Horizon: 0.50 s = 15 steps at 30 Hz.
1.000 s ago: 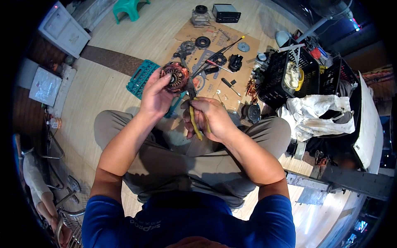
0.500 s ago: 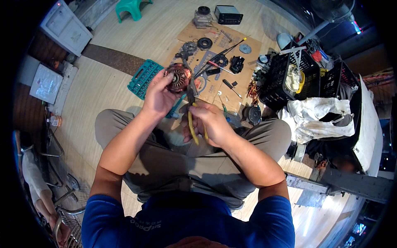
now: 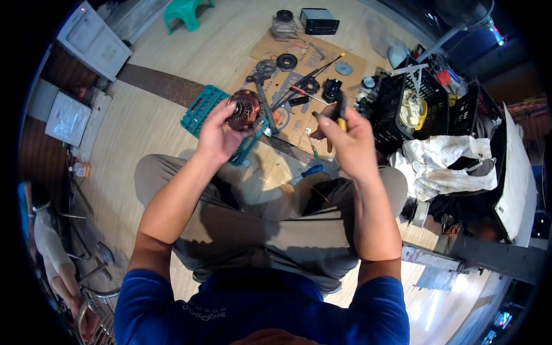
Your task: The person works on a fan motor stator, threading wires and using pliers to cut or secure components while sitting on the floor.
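My left hand is wrapped around a copper-coloured rotor, a round part with fan-like fins, held up over the floor in front of me. To its right, apart from it, my right hand is closed around yellow-handled pliers. Their dark metal end points away from me; the fingers hide much of the handles. A long-handled hammer lies beyond the rotor. Beneath my left hand is a teal tool case, partly covered by it. A blue-handled screwdriver lies near my knees.
A cardboard sheet bears a black ring, a grey disc and other loose parts. Black crates and a white cloth stand to the right. A green stool and a car radio are at the far side.
My right hand has swung away to the right with the pliers, leaving the rotor. The rotor stays in my left hand, slightly turned. The blue screwdriver shows more fully.
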### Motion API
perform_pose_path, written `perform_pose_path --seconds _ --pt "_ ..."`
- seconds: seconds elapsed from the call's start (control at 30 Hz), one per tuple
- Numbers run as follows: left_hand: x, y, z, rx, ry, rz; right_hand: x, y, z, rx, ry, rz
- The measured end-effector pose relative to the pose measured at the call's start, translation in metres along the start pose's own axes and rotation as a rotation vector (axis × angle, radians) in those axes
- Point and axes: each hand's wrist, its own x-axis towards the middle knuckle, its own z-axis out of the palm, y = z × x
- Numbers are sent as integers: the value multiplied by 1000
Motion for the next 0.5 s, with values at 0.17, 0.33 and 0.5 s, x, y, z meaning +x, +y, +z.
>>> perform_pose_path --seconds 0.17,0.33,0.5 --pt "0 -17 20 206 -47 135 -5 27 21 -574 93 -314" --pt "-5 -24 30 252 -68 174 -6 34 39 -687 89 -492" --pt "-9 -27 27 250 -28 179 -4 36 40 -796 60 -537"
